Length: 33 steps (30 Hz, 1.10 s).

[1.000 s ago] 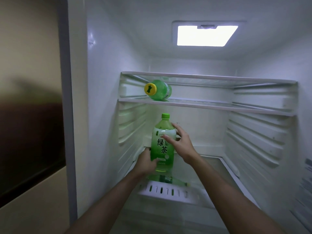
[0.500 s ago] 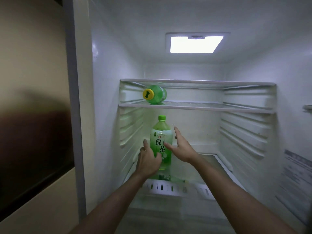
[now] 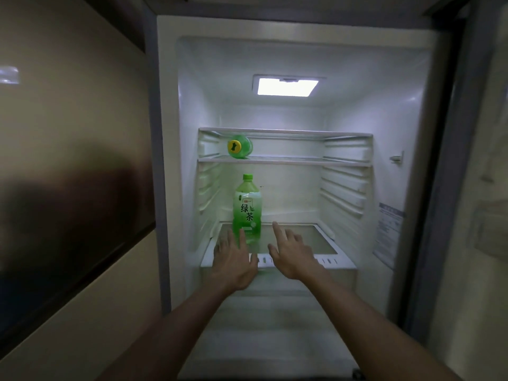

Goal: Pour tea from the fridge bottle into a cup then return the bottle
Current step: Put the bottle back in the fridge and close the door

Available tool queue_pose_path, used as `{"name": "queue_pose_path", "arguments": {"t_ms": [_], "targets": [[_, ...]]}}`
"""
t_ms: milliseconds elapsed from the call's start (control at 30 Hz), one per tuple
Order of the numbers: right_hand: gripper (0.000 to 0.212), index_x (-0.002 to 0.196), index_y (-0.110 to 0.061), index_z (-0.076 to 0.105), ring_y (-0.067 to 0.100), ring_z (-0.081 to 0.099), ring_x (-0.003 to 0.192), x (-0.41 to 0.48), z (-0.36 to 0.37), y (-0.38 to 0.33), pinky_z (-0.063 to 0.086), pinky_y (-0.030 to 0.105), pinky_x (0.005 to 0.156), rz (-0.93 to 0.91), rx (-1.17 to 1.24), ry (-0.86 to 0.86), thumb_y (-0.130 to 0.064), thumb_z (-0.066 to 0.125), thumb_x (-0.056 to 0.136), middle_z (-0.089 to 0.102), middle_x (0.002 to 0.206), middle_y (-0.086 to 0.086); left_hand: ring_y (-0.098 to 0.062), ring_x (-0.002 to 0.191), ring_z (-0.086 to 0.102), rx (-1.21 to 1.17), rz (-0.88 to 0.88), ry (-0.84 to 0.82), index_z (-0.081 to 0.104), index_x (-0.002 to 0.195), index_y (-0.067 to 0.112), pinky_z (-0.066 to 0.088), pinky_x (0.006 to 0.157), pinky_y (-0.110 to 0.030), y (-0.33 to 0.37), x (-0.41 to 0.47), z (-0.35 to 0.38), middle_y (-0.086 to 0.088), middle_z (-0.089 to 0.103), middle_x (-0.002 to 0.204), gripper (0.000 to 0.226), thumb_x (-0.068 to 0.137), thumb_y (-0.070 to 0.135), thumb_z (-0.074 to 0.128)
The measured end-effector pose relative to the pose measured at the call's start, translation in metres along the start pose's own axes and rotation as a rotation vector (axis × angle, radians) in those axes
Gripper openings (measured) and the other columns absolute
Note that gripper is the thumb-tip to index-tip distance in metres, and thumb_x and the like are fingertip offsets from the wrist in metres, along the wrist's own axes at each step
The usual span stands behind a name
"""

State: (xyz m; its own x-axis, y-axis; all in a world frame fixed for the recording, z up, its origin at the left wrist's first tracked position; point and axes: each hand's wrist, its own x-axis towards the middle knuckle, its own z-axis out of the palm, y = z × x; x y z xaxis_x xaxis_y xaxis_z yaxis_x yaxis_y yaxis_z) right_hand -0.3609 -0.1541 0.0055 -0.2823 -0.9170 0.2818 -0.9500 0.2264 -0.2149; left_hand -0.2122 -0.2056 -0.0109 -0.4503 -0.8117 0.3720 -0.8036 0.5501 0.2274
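We are looking into the open fridge (image 3: 412, 111), and what is changing matters most: a second ago both our hands were clasping the bottle (image 3: 246, 213), and now they are drawing back from it. The left hand (image 3: 236, 261) is hanging with fingers spread and empty, its fingertips overlapping the bottle's base in view, though we cannot tell whether they are touching. The right hand (image 3: 291, 254) is also open and holding nothing, sitting at about four o'clock from the bottle, clear of it. The bottle is standing upright and capped on the glass shelf (image 3: 316, 237), toward its left side, at nine o'clock of the fridge's middle.

We are judging that the return is being finished: the bottle is back in place, and what is remaining is probably pulling our arms out and shutting the door. No cup is showing here, so we cannot confirm the pour.

Around it, an upper shelf (image 3: 288, 160) is carrying a second bottle (image 3: 239, 145) lying on its side at twelve o'clock above ours, its yellow cap facing us. The light (image 3: 287, 88) is glowing overhead. Nothing is blocking our withdrawal; only a careless knuckle could tip the bottle.
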Motion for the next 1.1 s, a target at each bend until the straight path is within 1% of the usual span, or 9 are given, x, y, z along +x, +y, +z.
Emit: {"name": "queue_pose_path", "arguments": {"t_ms": [167, 300, 400, 600, 667, 767, 833, 933, 1100], "targets": [[0.064, 0.156, -0.026, -0.001, 0.034, 0.020, 0.144, -0.051, -0.008, -0.007, 0.030, 0.059, 0.110, 0.044, -0.031, -0.026, -0.045, 0.028, 0.103, 0.017, 0.160, 0.013, -0.038, 0.137, 0.029, 0.057, -0.014, -0.015, 0.020, 0.149, 0.007, 0.029, 0.111, -0.048, 0.005, -0.040, -0.012, -0.023, 0.028, 0.150, 0.063, 0.099, 0.044, 0.030], [0.063, 0.156, -0.026, -0.002, 0.035, 0.019, 0.144, -0.086, -0.021, -0.010, 0.030, 0.060, 0.109, 0.046, -0.089, -0.031, -0.046, 0.026, 0.103, 0.014, 0.161, 0.012, -0.036, 0.123, 0.045, 0.146, -0.005, -0.043, 0.026, 0.146, 0.008, 0.038, 0.099, -0.047, 0.011, -0.072, -0.026, -0.020, 0.044, 0.139, 0.060, 0.098, 0.044, 0.028], [0.063, 0.156, -0.024, -0.001, 0.034, 0.020, 0.144, -0.112, -0.030, -0.009, 0.031, 0.058, 0.109, 0.038, -0.153, -0.011, -0.045, 0.026, 0.103, 0.016, 0.160, 0.012, -0.034, 0.117, 0.049, 0.211, 0.013, -0.023, 0.028, 0.145, 0.007, 0.041, 0.094, -0.042, 0.015, -0.099, -0.040, -0.019, 0.047, 0.135, 0.060, 0.098, 0.044, 0.028], [0.064, 0.155, -0.020, 0.008, 0.033, 0.030, 0.139, -0.172, -0.048, -0.013, 0.035, 0.056, 0.106, -0.022, -0.234, 0.030, -0.045, 0.033, 0.102, 0.028, 0.155, 0.013, -0.032, 0.117, 0.049, 0.211, 0.006, -0.031, 0.033, 0.141, 0.007, 0.040, 0.095, -0.043, 0.029, -0.144, -0.063, -0.017, 0.048, 0.133, 0.056, 0.098, 0.043, 0.029], [0.065, 0.155, -0.019, 0.008, 0.033, 0.031, 0.138, -0.196, -0.055, -0.009, 0.035, 0.057, 0.105, -0.044, -0.242, 0.034, -0.045, 0.034, 0.101, 0.028, 0.154, 0.014, -0.032, 0.118, 0.048, 0.193, -0.002, -0.054, 0.033, 0.140, 0.007, 0.040, 0.097, -0.044, 0.030, -0.162, -0.065, -0.018, 0.046, 0.134, 0.056, 0.098, 0.042, 0.028], [0.065, 0.155, -0.018, 0.008, 0.035, 0.032, 0.136, -0.234, -0.067, 0.003, 0.035, 0.058, 0.104, -0.066, -0.241, 0.028, -0.044, 0.034, 0.102, 0.029, 0.152, 0.015, -0.033, 0.113, 0.048, 0.198, -0.019, -0.077, 0.039, 0.130, 0.009, 0.042, 0.096, -0.046, 0.032, -0.191, -0.067, -0.020, 0.047, 0.130, 0.047, 0.098, 0.040, 0.025], [0.063, 0.154, -0.017, 0.010, 0.035, 0.033, 0.134, -0.260, -0.074, 0.013, 0.035, 0.057, 0.104, -0.079, -0.246, 0.021, -0.043, 0.033, 0.102, 0.031, 0.151, 0.016, -0.034, 0.114, 0.047, 0.211, -0.046, -0.080, 0.041, 0.129, 0.009, 0.041, 0.095, -0.046, 0.040, -0.215, -0.068, -0.021, 0.047, 0.129, 0.046, 0.098, 0.039, 0.026], [0.062, 0.154, -0.018, 0.010, 0.034, 0.031, 0.136, -0.298, -0.082, 0.028, 0.032, 0.058, 0.105, -0.095, -0.244, 0.014, -0.042, 0.032, 0.102, 0.030, 0.151, 0.016, -0.032, 0.115, 0.048, 0.221, -0.073, -0.068, 0.042, 0.126, 0.011, 0.042, 0.094, -0.044, 0.058, -0.257, -0.067, -0.017, 0.049, 0.128, 0.043, 0.098, 0.041, 0.028], [0.061, 0.155, -0.019, 0.009, 0.034, 0.032, 0.136, -0.355, -0.087, 0.047, 0.032, 0.056, 0.106, -0.110, -0.237, -0.010, -0.043, 0.031, 0.103, 0.028, 0.154, 0.014, -0.033, 0.111, 0.052, 0.292, -0.063, -0.049, 0.037, 0.135, 0.009, 0.046, 0.092, -0.044, 0.072, -0.329, -0.057, -0.017, 0.050, 0.127, 0.053, 0.098, 0.045, 0.027]]}}
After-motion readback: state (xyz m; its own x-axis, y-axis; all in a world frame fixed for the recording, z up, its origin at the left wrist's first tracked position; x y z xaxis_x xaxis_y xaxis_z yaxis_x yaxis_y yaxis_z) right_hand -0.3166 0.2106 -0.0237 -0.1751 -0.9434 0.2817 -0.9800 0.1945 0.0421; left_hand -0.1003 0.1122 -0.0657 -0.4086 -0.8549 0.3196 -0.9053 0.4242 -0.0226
